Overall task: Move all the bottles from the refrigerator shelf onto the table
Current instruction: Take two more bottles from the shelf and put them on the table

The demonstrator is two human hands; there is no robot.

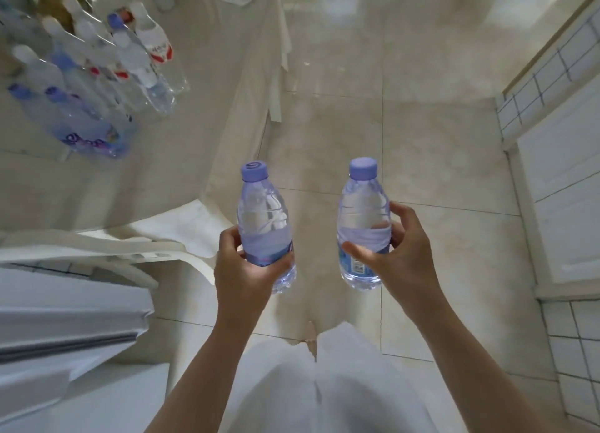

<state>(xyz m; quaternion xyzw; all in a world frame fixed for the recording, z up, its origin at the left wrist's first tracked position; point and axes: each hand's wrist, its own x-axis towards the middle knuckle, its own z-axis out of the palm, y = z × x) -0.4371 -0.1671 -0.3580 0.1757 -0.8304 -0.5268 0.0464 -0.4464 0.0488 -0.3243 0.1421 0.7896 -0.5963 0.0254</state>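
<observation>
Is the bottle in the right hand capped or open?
Capped: the bottle held by the right hand has its purple cap on.

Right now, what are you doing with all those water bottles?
A person is carrying two water bottles, both upright over the tiled floor. The left hand holds the left bottle round its lower half, and the right hand holds the right bottle the same way. A cluster of bottles already stands on the table to the left. These two are not there yet.
</observation>
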